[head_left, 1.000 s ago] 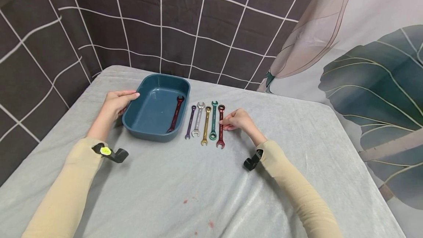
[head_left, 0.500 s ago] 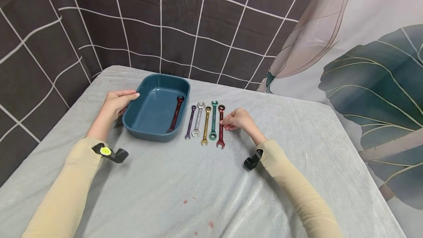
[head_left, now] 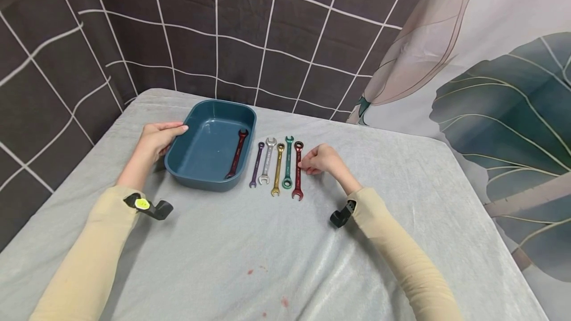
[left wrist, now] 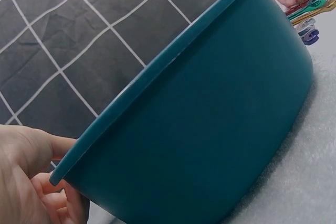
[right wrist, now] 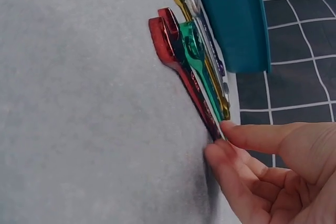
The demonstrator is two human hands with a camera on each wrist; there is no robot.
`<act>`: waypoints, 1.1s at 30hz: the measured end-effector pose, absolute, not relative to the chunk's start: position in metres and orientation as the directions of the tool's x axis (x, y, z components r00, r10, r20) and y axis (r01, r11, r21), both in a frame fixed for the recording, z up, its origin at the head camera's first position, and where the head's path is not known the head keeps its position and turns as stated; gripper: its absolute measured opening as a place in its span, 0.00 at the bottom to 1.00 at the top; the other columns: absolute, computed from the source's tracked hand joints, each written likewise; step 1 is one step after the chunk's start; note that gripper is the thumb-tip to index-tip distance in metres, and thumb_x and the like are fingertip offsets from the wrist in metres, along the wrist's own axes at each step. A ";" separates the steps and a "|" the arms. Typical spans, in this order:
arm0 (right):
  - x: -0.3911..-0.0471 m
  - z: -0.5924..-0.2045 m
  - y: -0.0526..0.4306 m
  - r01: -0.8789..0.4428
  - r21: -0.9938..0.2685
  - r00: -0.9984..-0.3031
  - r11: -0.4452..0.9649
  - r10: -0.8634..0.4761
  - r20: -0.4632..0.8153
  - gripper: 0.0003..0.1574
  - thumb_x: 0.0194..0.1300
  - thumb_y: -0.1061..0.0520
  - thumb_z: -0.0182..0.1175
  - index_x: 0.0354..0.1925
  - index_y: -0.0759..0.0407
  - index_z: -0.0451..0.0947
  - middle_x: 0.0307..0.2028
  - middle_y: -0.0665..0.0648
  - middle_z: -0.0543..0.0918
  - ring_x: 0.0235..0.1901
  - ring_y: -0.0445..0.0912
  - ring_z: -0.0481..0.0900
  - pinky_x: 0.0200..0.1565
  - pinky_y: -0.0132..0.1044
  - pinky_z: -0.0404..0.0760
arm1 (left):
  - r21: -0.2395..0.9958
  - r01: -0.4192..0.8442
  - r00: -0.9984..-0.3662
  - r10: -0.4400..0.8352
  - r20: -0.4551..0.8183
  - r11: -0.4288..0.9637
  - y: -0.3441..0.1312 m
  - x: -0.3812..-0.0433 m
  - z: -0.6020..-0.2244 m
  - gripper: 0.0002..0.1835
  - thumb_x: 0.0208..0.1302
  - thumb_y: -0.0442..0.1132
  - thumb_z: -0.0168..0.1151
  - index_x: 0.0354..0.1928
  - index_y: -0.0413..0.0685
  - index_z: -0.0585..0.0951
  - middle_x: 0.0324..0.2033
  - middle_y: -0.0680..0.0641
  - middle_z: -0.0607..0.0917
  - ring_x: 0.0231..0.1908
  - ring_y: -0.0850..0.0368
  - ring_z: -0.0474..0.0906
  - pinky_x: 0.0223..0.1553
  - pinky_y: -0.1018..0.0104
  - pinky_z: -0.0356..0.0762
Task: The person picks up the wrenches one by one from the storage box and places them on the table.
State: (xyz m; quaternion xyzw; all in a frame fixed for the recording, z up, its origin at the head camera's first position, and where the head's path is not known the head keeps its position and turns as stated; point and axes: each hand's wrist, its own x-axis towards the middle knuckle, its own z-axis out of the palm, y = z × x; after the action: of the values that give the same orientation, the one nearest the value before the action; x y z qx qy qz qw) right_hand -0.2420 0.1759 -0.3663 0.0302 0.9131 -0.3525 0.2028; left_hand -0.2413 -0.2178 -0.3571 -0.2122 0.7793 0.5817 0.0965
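Note:
My left hand (head_left: pixel 156 140) grips the left rim of a blue plastic tub (head_left: pixel 205 150), thumb over the edge and fingers outside. A dark red wrench (head_left: pixel 238 155) lies along the tub's right inner wall. Right of the tub, a purple wrench (head_left: pixel 256 165), a silver wrench (head_left: pixel 267 161), a gold wrench (head_left: pixel 277 171) and a green wrench (head_left: pixel 288 162) lie in a row. At the row's right end is a red combination wrench (head_left: pixel 297 182). My right hand (head_left: pixel 322 160) pinches its middle from the right; the right wrist view shows thumb and finger on either side of its shank (right wrist: pixel 197 95).
A light grey cloth (head_left: pixel 214 261) with a few reddish spots covers the table. Behind it hangs a dark grid-patterned curtain (head_left: pixel 250 28), with a leaf-print curtain (head_left: pixel 446 78) at the right. Black wrist mounts (head_left: pixel 153 208) sit on both sleeves.
My right fingertips have shifted very slightly to the right at the red wrench. The left hand, the tub and the other wrenches stay put.

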 end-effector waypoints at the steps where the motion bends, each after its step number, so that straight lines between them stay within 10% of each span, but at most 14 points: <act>1: -0.242 -0.366 0.176 0.191 -0.627 -0.919 0.755 -0.086 -0.384 0.11 0.57 0.56 0.68 0.35 0.64 0.85 0.15 0.49 0.82 0.18 0.37 0.80 0.28 0.30 0.81 | 0.865 -0.442 -0.892 -0.219 -0.396 0.237 -0.218 -0.241 -0.357 0.31 0.63 0.50 0.62 0.66 0.47 0.72 0.10 0.66 0.69 0.13 0.71 0.63 0.18 0.75 0.63; 33: -0.240 -0.333 0.141 0.077 -0.447 -0.940 0.891 -0.084 -0.330 0.12 0.58 0.48 0.68 0.33 0.55 0.85 0.29 0.50 0.84 0.31 0.42 0.76 0.34 0.34 0.71 | 0.859 -0.445 -0.890 -0.232 -0.392 0.254 -0.217 -0.243 -0.358 0.30 0.63 0.51 0.62 0.65 0.48 0.73 0.13 0.68 0.72 0.14 0.71 0.63 0.19 0.74 0.63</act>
State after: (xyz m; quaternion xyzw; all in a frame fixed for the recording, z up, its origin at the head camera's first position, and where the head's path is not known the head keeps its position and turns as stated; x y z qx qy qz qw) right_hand -0.2398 0.1414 -0.3330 -0.0018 0.9569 -0.2331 0.1731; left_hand -0.2430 -0.2167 -0.3578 -0.2154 0.7864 0.5714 0.0930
